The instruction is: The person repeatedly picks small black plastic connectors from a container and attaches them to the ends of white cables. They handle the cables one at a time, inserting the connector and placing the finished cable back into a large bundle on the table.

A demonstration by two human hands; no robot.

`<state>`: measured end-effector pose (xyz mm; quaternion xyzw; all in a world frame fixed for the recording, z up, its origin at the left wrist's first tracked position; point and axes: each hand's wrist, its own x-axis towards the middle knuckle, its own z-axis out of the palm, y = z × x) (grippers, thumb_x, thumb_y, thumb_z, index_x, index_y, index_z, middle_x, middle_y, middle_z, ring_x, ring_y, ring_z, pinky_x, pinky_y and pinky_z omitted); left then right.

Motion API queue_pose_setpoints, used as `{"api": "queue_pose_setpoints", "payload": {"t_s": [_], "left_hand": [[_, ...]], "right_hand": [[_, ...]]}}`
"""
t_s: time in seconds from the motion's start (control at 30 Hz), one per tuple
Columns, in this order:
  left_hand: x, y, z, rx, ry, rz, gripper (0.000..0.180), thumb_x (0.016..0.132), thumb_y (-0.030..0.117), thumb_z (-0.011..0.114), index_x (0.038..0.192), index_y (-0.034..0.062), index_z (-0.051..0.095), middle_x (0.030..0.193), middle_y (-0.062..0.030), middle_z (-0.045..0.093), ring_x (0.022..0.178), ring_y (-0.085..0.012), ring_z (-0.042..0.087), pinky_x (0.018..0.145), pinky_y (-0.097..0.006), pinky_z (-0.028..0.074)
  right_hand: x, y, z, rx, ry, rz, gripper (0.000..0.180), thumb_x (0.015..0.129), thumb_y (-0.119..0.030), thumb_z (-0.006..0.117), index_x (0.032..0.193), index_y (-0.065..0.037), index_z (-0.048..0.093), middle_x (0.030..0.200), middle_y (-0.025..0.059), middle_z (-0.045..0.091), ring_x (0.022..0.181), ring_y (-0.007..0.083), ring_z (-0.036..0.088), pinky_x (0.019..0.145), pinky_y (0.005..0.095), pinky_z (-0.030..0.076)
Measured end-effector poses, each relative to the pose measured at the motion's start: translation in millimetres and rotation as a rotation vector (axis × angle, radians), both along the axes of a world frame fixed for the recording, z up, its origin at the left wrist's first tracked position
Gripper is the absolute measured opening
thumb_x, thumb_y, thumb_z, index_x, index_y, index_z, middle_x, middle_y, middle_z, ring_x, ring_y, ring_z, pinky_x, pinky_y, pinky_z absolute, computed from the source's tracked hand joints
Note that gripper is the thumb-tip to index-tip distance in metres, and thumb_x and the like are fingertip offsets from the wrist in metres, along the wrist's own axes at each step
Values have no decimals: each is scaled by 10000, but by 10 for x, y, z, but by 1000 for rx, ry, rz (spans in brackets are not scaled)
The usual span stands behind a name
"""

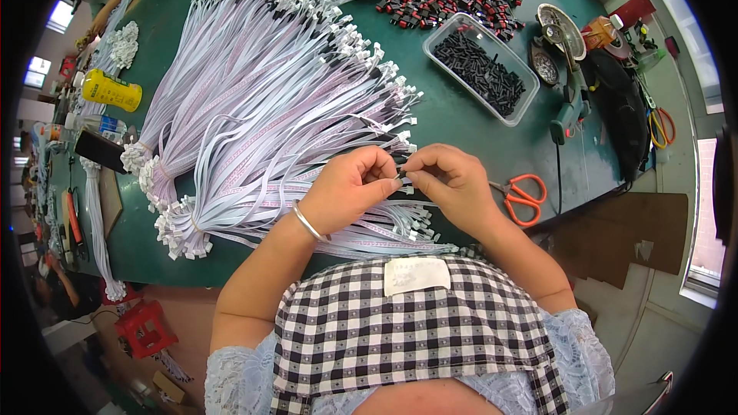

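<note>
Ribbon cable [388, 219], flat and pale with a white plug at its end, sits pinched between both hands just above the near edge of the green table [469, 119]. The left hand [350, 184] is curled tight around the cable end, and the right hand [450, 184] nips a tiny dark piece at the fingertips [411, 173], the two almost touching. To do this well, I'd judge, the plug wants holding square and steady while the small part is pressed straight on (no twisting). Behind them fans a great heap of cables [269, 92], a clear tub of black parts [480, 69], a scatter of red and black pieces [453, 0], and orange scissors [523, 198] just right of the hands. It's a crowded workshop, with daylight at the windows.
</note>
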<state>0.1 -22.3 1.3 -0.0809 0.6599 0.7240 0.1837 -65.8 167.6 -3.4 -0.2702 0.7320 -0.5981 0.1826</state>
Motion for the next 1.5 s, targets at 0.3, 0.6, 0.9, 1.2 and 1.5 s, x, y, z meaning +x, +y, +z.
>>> {"api": "queue_pose_setpoints", "payload": {"t_s": [0.3,0.6,0.9,1.2,1.5], "left_hand": [[92,-107,125,-522,309,-155,214,821,25,647,1019,-3,569,907,-76,614,827,-144,612,754,-275,505],[88,-140,92,-546,459,-77,223,779,13,678,975,32,574,828,-58,613,782,-158,602,705,-285,482],[92,-84,89,-652,621,67,173,744,23,711,859,46,585,790,-61,614,706,-203,583,653,-309,461],[-50,0,-52,-903,785,172,131,729,-12,677,798,55,588,771,-62,614,725,-250,585,666,-337,465],[46,6,128,-928,755,4,101,750,1,650,821,62,614,793,-80,611,763,-284,585,684,-375,468]], "right_hand": [[-21,35,78,123,154,96,117,772,14,644,877,-30,618,793,64,585,651,156,573,581,275,458],[-41,-49,147,222,359,221,113,723,-7,638,821,-56,611,779,83,599,748,256,582,672,350,469],[-23,-122,153,180,528,80,103,699,-60,701,784,-112,675,747,1,629,784,225,553,727,351,446],[-247,-63,233,192,641,-17,197,719,-112,727,912,-107,687,903,33,670,911,253,563,829,385,424],[-1391,554,294,918,1038,-72,150,774,-148,688,920,-116,690,886,45,681,944,254,584,836,407,429]]}}
